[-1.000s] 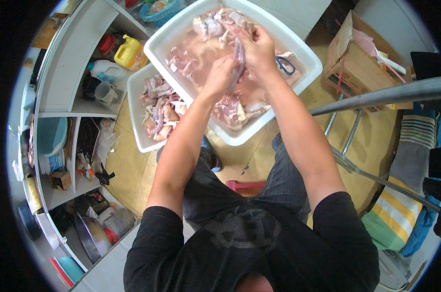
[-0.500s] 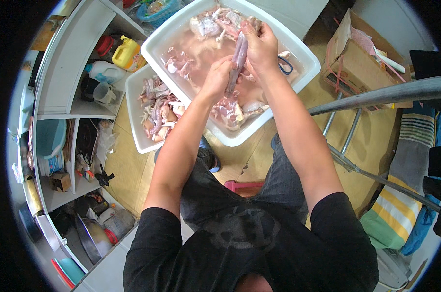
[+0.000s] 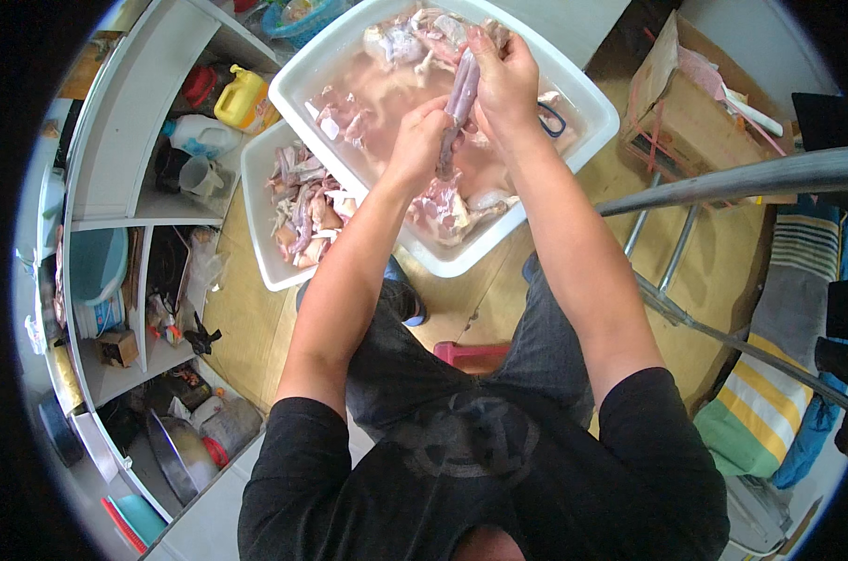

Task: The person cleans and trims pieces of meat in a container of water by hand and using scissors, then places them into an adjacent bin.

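Both hands are over a white tub (image 3: 588,89) of pinkish water with raw poultry pieces (image 3: 441,208) in it. Between them stretches a long, skin-covered raw poultry neck (image 3: 462,91), tilted with its upper end to the right. My left hand (image 3: 420,140) is closed around its lower part. Higher up, my right hand (image 3: 508,82) grips it, thumb pointing up; more pale poultry lies behind those fingers. Beside the right wrist, a dark blue handle loop (image 3: 553,120) rests in the water, its other end hidden.
A second white tub (image 3: 258,224) with cut poultry pieces stands lower left of the first. Shelves (image 3: 115,122) hold a yellow jug (image 3: 246,98) and other containers. At right are a cardboard box (image 3: 676,131) and a metal bar (image 3: 733,182). Between my legs shows a red stool (image 3: 471,355).
Both hands have shifted very slightly upward with the poultry neck. Their grip looks the same.
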Demonstrator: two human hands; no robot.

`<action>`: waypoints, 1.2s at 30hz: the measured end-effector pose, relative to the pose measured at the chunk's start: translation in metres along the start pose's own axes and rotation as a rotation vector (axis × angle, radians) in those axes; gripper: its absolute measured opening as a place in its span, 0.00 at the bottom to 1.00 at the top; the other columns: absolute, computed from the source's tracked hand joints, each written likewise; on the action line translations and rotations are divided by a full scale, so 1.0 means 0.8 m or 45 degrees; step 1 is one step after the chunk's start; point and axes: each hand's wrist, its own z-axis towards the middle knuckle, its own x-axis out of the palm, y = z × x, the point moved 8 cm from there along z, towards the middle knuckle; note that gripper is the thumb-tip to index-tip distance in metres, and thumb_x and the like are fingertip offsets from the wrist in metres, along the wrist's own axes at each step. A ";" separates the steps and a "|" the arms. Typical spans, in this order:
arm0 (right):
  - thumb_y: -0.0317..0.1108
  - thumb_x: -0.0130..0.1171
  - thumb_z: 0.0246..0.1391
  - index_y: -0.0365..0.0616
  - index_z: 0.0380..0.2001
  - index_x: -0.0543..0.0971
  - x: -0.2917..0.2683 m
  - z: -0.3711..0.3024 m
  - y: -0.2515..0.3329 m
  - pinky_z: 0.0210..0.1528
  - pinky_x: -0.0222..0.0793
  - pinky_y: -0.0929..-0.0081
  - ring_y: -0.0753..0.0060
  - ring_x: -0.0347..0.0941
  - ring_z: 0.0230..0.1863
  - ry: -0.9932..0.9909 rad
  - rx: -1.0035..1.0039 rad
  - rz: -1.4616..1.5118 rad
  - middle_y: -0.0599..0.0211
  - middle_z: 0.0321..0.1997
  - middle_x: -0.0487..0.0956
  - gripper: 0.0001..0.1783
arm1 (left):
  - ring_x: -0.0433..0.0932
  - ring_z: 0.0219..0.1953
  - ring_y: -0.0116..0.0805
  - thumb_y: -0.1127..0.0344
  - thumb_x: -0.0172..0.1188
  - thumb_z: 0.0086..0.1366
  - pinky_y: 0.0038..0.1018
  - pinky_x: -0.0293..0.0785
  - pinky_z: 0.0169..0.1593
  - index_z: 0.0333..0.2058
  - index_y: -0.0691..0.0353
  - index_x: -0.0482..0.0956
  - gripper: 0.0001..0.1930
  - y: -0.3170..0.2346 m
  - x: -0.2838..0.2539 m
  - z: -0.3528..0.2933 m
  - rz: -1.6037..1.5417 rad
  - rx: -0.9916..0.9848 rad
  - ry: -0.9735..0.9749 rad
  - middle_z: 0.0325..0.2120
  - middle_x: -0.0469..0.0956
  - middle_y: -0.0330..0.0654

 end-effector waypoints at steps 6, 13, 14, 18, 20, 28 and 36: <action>0.34 0.62 0.62 0.39 0.38 0.72 -0.018 0.002 -0.009 0.32 0.71 0.74 0.72 0.73 0.29 -0.163 0.080 0.127 0.63 0.30 0.77 0.11 | 0.73 0.28 0.24 0.74 0.44 0.56 0.21 0.71 0.29 0.48 0.70 0.78 0.22 0.008 0.004 -0.004 0.045 -0.006 0.019 0.32 0.80 0.41; 0.36 0.60 0.63 0.38 0.39 0.71 -0.025 0.008 -0.003 0.32 0.72 0.73 0.71 0.73 0.28 -0.207 0.063 0.147 0.61 0.29 0.77 0.13 | 0.75 0.32 0.26 0.75 0.44 0.56 0.22 0.73 0.34 0.55 0.70 0.74 0.27 0.002 0.007 -0.004 -0.013 0.025 0.124 0.36 0.81 0.43; 0.36 0.61 0.63 0.38 0.39 0.71 -0.024 0.010 -0.001 0.32 0.72 0.72 0.70 0.73 0.28 -0.195 0.043 0.147 0.60 0.30 0.77 0.13 | 0.75 0.32 0.26 0.74 0.44 0.56 0.22 0.73 0.34 0.55 0.70 0.74 0.27 0.001 0.004 -0.003 0.015 0.026 0.116 0.36 0.81 0.43; 0.36 0.61 0.63 0.38 0.39 0.71 -0.022 0.008 -0.001 0.32 0.72 0.71 0.69 0.74 0.29 -0.204 0.024 0.159 0.60 0.29 0.77 0.13 | 0.74 0.33 0.26 0.74 0.44 0.55 0.21 0.73 0.35 0.56 0.70 0.73 0.28 -0.010 0.009 -0.010 0.042 0.000 0.100 0.38 0.81 0.44; 0.35 0.60 0.63 0.38 0.39 0.71 -0.028 0.010 -0.001 0.32 0.72 0.70 0.68 0.74 0.29 -0.237 0.039 0.151 0.60 0.29 0.77 0.12 | 0.74 0.34 0.25 0.75 0.45 0.55 0.20 0.72 0.34 0.57 0.70 0.73 0.28 -0.010 0.012 -0.013 0.040 0.020 0.102 0.38 0.81 0.44; 0.33 0.56 0.65 0.40 0.41 0.70 -0.035 0.011 -0.025 0.43 0.71 0.67 0.66 0.75 0.36 -0.277 0.083 0.409 0.59 0.35 0.77 0.09 | 0.73 0.28 0.26 0.76 0.46 0.55 0.22 0.69 0.29 0.53 0.68 0.76 0.25 -0.010 -0.036 0.001 0.241 -0.055 -0.028 0.35 0.80 0.42; 0.35 0.68 0.51 0.38 0.39 0.78 -0.071 -0.023 -0.105 0.40 0.72 0.68 0.65 0.78 0.36 0.162 0.397 -0.854 0.59 0.37 0.82 0.16 | 0.81 0.31 0.38 0.74 0.57 0.56 0.31 0.75 0.34 0.40 0.66 0.81 0.13 0.043 -0.137 0.079 1.330 -0.069 -0.182 0.30 0.82 0.45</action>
